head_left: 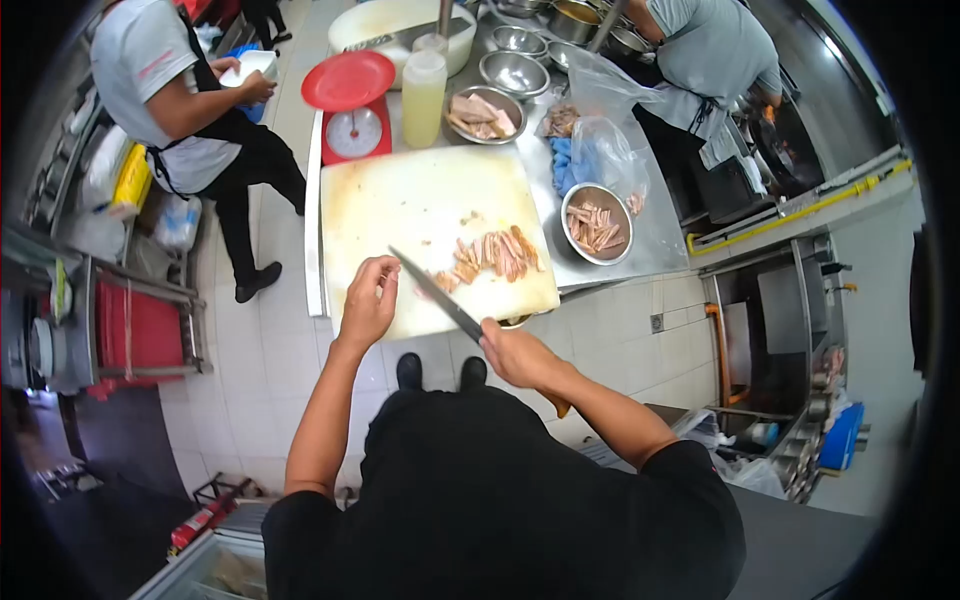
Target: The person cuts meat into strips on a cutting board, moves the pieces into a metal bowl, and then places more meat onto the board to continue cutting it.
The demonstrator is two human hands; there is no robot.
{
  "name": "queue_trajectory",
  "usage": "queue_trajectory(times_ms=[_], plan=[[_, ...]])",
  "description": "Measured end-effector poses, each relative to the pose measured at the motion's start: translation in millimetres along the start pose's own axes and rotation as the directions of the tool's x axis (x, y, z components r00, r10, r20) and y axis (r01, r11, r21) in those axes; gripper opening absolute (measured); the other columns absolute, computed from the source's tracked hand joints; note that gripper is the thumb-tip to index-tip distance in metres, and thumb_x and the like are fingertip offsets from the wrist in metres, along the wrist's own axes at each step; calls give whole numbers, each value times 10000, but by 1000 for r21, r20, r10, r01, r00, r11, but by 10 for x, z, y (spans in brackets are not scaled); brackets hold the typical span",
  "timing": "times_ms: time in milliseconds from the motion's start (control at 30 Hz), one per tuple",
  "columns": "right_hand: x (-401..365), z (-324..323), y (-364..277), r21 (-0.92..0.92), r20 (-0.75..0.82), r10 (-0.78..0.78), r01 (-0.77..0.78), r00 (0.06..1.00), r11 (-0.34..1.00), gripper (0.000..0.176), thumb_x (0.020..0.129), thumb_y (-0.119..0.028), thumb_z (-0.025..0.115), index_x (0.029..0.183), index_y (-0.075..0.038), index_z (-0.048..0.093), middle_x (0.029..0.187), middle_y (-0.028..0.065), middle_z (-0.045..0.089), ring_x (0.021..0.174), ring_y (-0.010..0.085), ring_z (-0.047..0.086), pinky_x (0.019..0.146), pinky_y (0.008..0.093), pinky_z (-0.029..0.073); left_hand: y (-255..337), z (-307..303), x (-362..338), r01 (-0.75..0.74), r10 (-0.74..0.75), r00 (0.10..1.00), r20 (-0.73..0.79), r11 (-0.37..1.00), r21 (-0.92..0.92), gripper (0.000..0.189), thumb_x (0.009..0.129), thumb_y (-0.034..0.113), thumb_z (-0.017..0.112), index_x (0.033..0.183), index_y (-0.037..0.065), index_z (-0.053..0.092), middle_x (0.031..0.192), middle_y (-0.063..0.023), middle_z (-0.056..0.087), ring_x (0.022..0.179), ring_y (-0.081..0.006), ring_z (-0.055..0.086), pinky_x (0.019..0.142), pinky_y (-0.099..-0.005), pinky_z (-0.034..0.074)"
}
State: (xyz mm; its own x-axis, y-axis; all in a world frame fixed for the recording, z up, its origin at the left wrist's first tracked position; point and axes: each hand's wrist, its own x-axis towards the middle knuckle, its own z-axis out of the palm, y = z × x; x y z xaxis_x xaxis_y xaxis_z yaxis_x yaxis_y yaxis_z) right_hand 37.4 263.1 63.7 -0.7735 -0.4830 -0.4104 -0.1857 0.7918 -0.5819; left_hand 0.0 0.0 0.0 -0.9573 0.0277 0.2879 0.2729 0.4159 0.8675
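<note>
My right hand [515, 352] is closed round the handle of a long knife [440, 297]. The blade points up and left across the front of the white cutting board [380, 215], its tip beside my left hand [368, 300]. My left hand is over the board's front left part, fingers curled together near the knife tip; whether something small is between them I cannot make out. Strips of sliced meat [500, 252] lie on the board, right of the blade. More strips fill a metal bowl [597, 224] to the right of the board.
Behind the board stand a red scale [350, 88], a bottle of yellow liquid [424, 100] and a bowl with larger meat pieces [485, 114]. Plastic bags and a blue cloth [572, 165] lie at the right. One person stands at the left, another at the back right.
</note>
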Motion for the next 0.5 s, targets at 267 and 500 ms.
queue_trajectory(times_ms=[267,500], plan=[[45,27,219,24,131,-113,110,985,994,235,1017,-233,450,1080,-6,447,729,289,615,687,512,597,666,599,456,428,169,1619,-264,249,964,93,936,233,285,881,36,639,1158,2,586,1078,-178,633,1008,-348,610,875,-417,493],[114,-199,362,95,95,84,-93,992,991,254,927,-77,449,1154,37,466,829,300,658,798,475,664,715,572,496,461,867,3056,-573,383,763,521,774,269,453,763,127,740,1177,-1,610,1156,-251,641,1131,-427,583,978,-481,463]])
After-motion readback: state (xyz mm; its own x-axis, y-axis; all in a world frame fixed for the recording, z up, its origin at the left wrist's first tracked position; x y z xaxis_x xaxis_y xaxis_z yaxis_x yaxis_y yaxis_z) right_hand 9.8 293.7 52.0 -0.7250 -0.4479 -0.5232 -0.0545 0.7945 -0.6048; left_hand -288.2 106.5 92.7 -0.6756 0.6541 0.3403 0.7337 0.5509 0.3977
